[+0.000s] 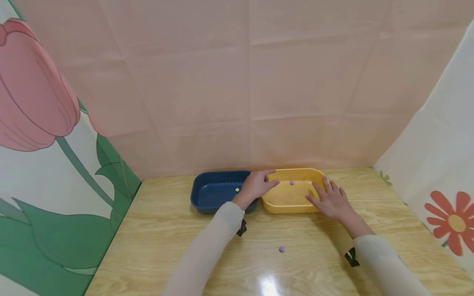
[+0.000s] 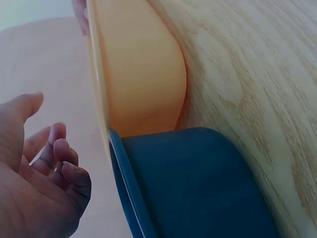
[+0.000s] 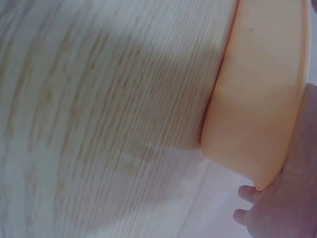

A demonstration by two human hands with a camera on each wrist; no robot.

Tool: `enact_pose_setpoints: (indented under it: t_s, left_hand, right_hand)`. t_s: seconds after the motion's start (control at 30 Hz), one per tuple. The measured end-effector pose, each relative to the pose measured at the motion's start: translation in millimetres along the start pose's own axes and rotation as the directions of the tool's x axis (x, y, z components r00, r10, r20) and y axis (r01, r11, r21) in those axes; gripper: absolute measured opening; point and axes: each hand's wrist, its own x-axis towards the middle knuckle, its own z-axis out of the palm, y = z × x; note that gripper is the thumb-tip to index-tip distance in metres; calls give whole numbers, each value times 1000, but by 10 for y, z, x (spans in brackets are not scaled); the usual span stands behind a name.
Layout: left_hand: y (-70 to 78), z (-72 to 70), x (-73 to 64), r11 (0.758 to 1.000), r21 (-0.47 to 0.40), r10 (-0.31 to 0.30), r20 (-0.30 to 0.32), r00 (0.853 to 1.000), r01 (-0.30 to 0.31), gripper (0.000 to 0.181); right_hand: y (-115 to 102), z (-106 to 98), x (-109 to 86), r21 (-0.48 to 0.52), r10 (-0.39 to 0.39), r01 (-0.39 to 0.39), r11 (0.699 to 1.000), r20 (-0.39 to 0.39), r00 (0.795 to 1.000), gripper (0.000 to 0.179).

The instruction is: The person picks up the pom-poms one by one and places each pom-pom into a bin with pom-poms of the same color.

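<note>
Two shallow plastic trays stand side by side, a dark blue tray [image 1: 203, 207] and a yellow tray [image 1: 290, 209]. My left hand [image 1: 256, 185] hovers where the trays meet, its fingers loosely bent; in the left wrist view that hand [image 2: 42, 186] has nothing in its grasp. Over the right end of the yellow tray my right hand [image 1: 333, 203] spreads its fingers, holding nothing. The right wrist view shows this hand [image 3: 277, 213] against the tray's rim; firm contact is hard to judge. Inside the yellow tray lies a small purple piece [image 1: 291, 182], inside the blue one a small light-green piece [image 1: 237, 190].
Another small purple piece [image 1: 282, 249] lies on the wood-grain table [image 1: 155, 246] in front of the trays. A pinkish cloth backdrop [image 1: 207, 90] rises behind them. Flower-printed sheets [image 1: 403, 164] border both sides. A black strap part [image 1: 352, 257] hangs at the right wrist.
</note>
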Motion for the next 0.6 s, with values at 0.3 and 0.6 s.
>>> enact_pose_setpoints:
  t_s: [0.3,0.6]
  left_hand:
    - [12,-62,-188,999,-1,38,4,999,-38,56]
    - [30,2,-493,995,-2,97,55,994,-97,56]
  right_hand:
    - [-4,-13,1,8,6,-7,1000,3,1000,86]
    - [-15,-22,-10,10,11,-11,1000,11,1000,88]
